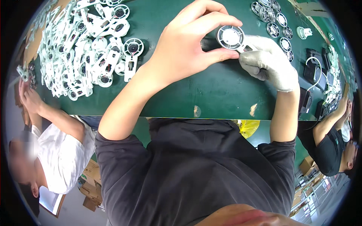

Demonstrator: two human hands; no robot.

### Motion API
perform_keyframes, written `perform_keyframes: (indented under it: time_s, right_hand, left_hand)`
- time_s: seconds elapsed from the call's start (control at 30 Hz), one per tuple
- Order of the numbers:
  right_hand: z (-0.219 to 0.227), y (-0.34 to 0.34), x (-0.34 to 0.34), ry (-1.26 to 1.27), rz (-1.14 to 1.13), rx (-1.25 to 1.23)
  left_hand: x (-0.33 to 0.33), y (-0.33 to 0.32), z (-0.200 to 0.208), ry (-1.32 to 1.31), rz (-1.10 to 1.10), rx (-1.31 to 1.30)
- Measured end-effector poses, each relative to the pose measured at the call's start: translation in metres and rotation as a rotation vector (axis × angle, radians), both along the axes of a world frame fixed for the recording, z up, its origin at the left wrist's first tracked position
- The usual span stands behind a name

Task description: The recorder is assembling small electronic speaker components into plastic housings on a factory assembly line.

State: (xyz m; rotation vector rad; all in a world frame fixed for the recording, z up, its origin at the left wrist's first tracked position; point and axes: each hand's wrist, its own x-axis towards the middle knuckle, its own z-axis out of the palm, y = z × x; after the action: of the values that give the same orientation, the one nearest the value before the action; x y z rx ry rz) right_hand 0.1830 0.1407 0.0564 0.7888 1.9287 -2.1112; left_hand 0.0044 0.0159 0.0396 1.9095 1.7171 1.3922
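A small handheld fan [230,37] with a round grey slotted rim and a pale centre is held up over the green table. My bare left hand [192,41] curves round the fan's head, with the thumb below it and the fingertips at its upper edge. My right hand [267,62], in a pale glove with grey fingertips, is closed at the fan's neck on the lower right. Most of the handle is hidden by the glove. Beyond that hand lie several loose round grey fan grilles [273,29].
A large heap of white fan bodies [81,56] covers the table's left side. On the right are a white round part [304,32], a black device [313,67] with a white cable, and more white parts [332,75]. Co-workers sit at both sides; a yellow bag [249,128] is below the table edge.
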Motion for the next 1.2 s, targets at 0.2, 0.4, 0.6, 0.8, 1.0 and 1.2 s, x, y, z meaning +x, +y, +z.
perform_keyframes:
  time_s: [0.2,0.4,0.6,0.8,1.0,1.2]
  right_hand:
    - [0.003,-0.004,-0.005,0.004,-0.059,-0.018]
    - [-0.016,-0.012,-0.002,0.05,-0.066,0.058]
    - [-0.016,-0.026,-0.008,0.018,-0.054,0.298]
    - [-0.037,-0.033,-0.014,0.288,-0.116,0.626]
    - [-0.042,-0.04,-0.011,0.337,-0.096,1.017]
    - [-0.056,-0.04,-0.005,0.399,-0.158,0.936]
  left_hand:
    - [0.002,-0.006,-0.015,-0.222,-0.057,0.038]
    - [0.004,-0.009,-0.012,-0.245,-0.11,-0.051]
    - [0.01,-0.009,-0.021,-0.105,-0.169,0.127]
    - [0.016,-0.013,-0.015,-0.476,-0.169,-0.067]
    - [0.028,-0.012,-0.027,-0.815,-0.186,-0.063]
    - [0.019,-0.006,-0.021,-0.616,-0.195,-0.154]
